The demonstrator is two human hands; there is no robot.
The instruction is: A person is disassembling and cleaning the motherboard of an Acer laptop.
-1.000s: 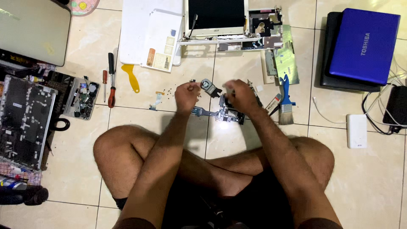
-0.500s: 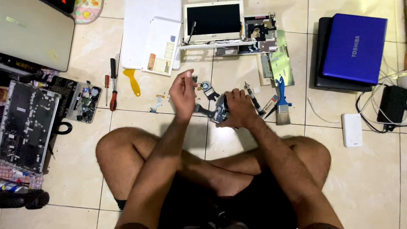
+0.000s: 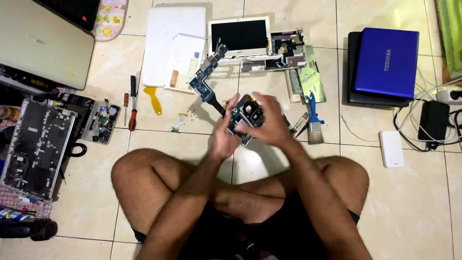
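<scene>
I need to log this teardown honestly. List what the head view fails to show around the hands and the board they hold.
- Circuit board: the right hand covers its right side, so the grip there is unseen.
- Right hand: motion-blurred, fingers not separable.
- Left hand: palm side hidden, contact with the board unclear.
- Tiny bits on the floor tile: too small to identify.
- Grey laptop lid: cut off by the left edge.
</scene>
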